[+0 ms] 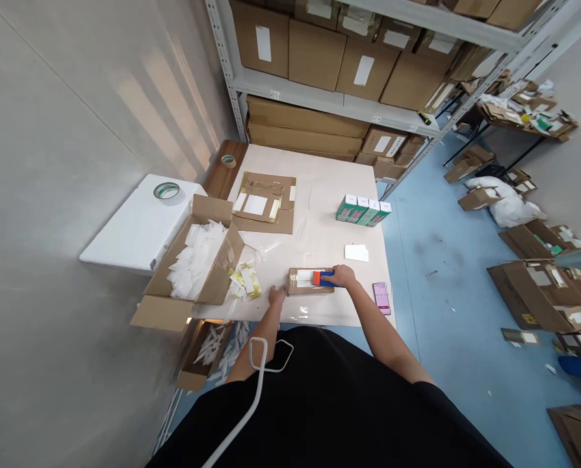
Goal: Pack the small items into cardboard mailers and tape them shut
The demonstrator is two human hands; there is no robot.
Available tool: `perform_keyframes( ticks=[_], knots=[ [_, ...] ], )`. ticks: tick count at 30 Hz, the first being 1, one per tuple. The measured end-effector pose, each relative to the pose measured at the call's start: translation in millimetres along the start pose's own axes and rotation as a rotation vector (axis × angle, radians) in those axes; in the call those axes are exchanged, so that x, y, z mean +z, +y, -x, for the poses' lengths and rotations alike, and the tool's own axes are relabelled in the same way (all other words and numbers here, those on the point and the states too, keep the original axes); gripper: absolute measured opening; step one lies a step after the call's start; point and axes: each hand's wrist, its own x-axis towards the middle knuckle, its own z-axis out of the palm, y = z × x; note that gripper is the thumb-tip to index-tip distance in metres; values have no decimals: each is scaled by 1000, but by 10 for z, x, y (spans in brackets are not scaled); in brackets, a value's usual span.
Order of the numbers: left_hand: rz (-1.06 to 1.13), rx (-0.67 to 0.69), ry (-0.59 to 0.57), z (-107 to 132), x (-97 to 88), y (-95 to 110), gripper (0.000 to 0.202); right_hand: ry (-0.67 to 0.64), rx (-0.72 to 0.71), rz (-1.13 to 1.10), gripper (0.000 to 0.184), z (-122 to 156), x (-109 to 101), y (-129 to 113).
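Observation:
A small cardboard box [310, 290] with a white label on top lies near the front edge of the table. My right hand [340, 275] is closed around a blue-and-orange scraper [322, 279], its orange end resting over the white label [304, 279]. At the left end of the box, my left hand [277, 295] holds its side; the fingers show only in part. Torn yellow-and-white tape scraps [247, 281] lie to the left of that hand. White cards [356, 252] and a phone [381, 298] lie to the right.
An open carton [219, 260] of white packets stands at the left. Flattened cardboard [285, 221] lies farther back, and green-and-white boxes [363, 211] stand at the right. A tape roll [166, 190] sits on a white surface [125, 224]. Shelving [310, 92] with cartons borders the table's back.

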Motion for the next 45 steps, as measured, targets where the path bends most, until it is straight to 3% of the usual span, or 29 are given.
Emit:
perform_keyframes(
  ticks=[4,8,10,15,20,27,34,39,45],
  knots=[
    [-8,48,53,-3,-12,130,47,-16,-18,-22,50,-19,-24,12],
    [-1,138,-121,-22,58,326,45,-21,-11,-5,54,-48,-23,-33],
    [-12,143,-156,-10,117,379,45,-19,-6,19,57,-57,9,-84],
    [-58,133,-119,18,234,402,52,-3,29,47,54,-66,97,-231],
    [-106,104,-92,2,269,389,61,-23,61,21,53,-82,27,-207],
    [-139,86,-101,-24,266,383,66,-27,57,-28,59,-62,-47,66],
    [-160,122,-137,-26,239,375,65,0,131,19,63,38,-122,630],
    [-165,155,-150,-32,227,372,61,16,120,15,58,148,-174,900],
    [-153,161,-134,-36,224,376,60,35,232,9,54,272,-193,1268]
  ],
)
